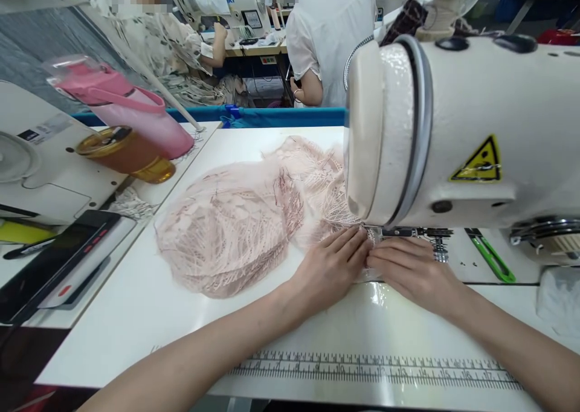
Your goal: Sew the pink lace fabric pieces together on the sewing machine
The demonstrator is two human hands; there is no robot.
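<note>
A pile of pale pink lace fabric (pixel 235 225) lies on the white sewing table (pixel 149 315), its right edge running under the head of a cream sewing machine (pixel 462 128). My left hand (pixel 333 267) lies flat on the lace just left of the needle, fingers stretched out and pressing it down. My right hand (pixel 414 270) lies flat beside it, fingertips on the lace edge in front of the presser foot (pixel 437 246). The fingertips of both hands nearly touch.
A pink bottle (pixel 131 110) and an amber cup (pixel 124 152) rest on a second machine at left, with a dark control panel (pixel 58 261) below. Green snips (pixel 492 255) lie right of the needle. A ruler strip (pixel 376 370) lines the front edge. Two people sit at machines behind.
</note>
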